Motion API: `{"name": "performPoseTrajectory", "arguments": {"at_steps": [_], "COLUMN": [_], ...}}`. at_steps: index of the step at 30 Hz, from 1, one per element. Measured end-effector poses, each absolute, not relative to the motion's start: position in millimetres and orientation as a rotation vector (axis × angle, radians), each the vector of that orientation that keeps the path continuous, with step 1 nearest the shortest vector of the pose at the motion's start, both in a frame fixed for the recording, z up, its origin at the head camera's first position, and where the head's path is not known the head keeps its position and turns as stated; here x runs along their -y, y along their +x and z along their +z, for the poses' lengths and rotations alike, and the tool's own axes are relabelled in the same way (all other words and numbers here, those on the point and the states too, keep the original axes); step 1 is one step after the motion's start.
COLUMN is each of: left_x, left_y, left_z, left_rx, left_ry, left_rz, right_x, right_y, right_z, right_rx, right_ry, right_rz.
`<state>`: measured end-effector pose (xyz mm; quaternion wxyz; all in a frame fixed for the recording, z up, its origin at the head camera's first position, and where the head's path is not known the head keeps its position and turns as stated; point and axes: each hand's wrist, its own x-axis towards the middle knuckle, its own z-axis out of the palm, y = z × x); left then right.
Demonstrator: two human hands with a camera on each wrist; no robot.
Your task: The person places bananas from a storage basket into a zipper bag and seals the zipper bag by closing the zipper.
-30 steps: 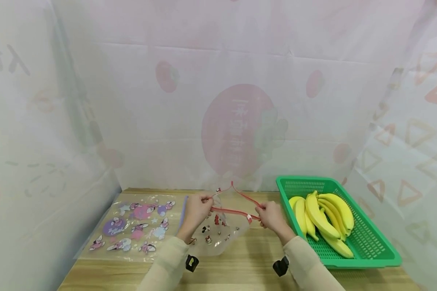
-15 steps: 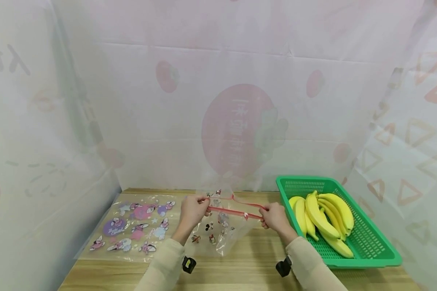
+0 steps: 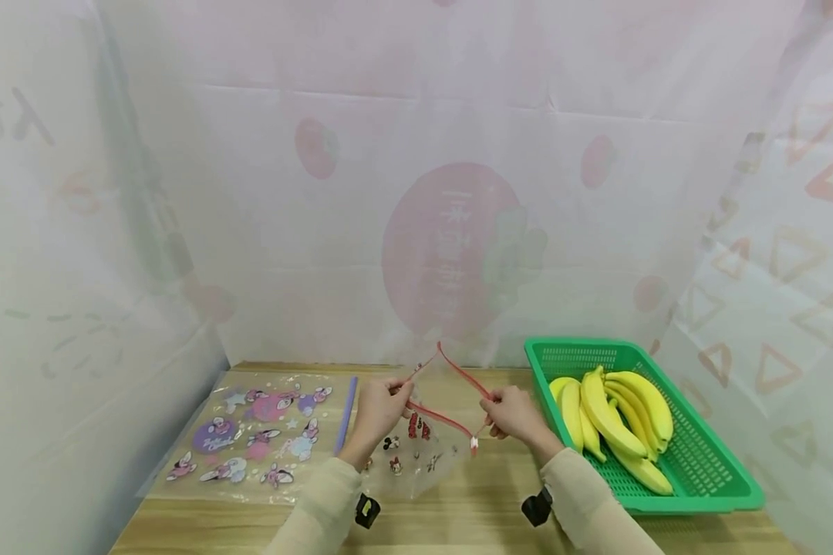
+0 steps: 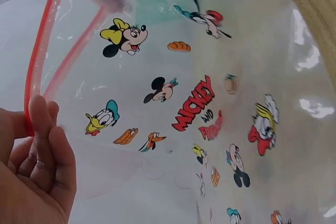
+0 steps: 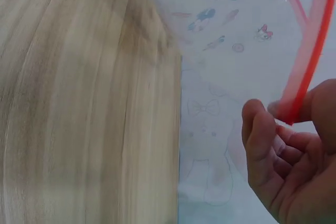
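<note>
A clear zip bag point(image 3: 416, 455) printed with cartoon figures hangs between both hands, its red-edged mouth spread into a diamond. My left hand point(image 3: 379, 412) pinches one side of that red edge; in the left wrist view, the fingers point(image 4: 44, 124) curl at the strip beside the "Mickey" print point(image 4: 194, 103). On the opposite side, my right hand point(image 3: 517, 416) pinches the red strip point(image 5: 310, 61) between thumb and finger. A white slider point(image 3: 474, 444) sits at the near corner of the mouth. No contents show inside the bag.
Flat on the wooden table point(image 3: 486, 509) at left lies another clear printed bag point(image 3: 250, 432) with a purple edge strip point(image 3: 347, 412). A green basket point(image 3: 722, 470) of bananas point(image 3: 611, 412) stands at right. Printed white sheeting point(image 3: 319, 308) encloses the back and sides.
The bag's mouth narrowed half a second ago as the hands drew apart. Now they have come closer together, and the mouth gapes wide into a diamond.
</note>
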<state>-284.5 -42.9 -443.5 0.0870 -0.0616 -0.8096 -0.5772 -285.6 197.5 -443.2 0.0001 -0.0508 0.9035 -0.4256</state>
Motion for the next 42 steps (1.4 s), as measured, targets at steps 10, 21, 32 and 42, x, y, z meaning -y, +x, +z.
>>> {"name": "performPoseTrajectory", "arguments": {"at_steps": [10, 21, 32, 42], "left_x": [37, 36, 33, 31], "left_y": [-285, -285, -286, -287], "left_z": [-442, -443, -443, -444], "left_rx": [2.398, 2.418, 2.429, 2.430], "left_ry": [-0.180, -0.212, -0.220, -0.208], "left_rz": [-1.711, -1.691, -1.657, -1.682], "right_x": [-190, -216, -288, -339], "right_y": [-278, -279, -307, -317], "right_z": [-434, -408, -397, -405], "right_rx": [-2.737, -2.763, -3.006, -2.986], "right_ry": [-0.281, -0.269, -0.206, -0.070], "right_rz": [-1.350, -1.218, -0.779, -0.493]}}
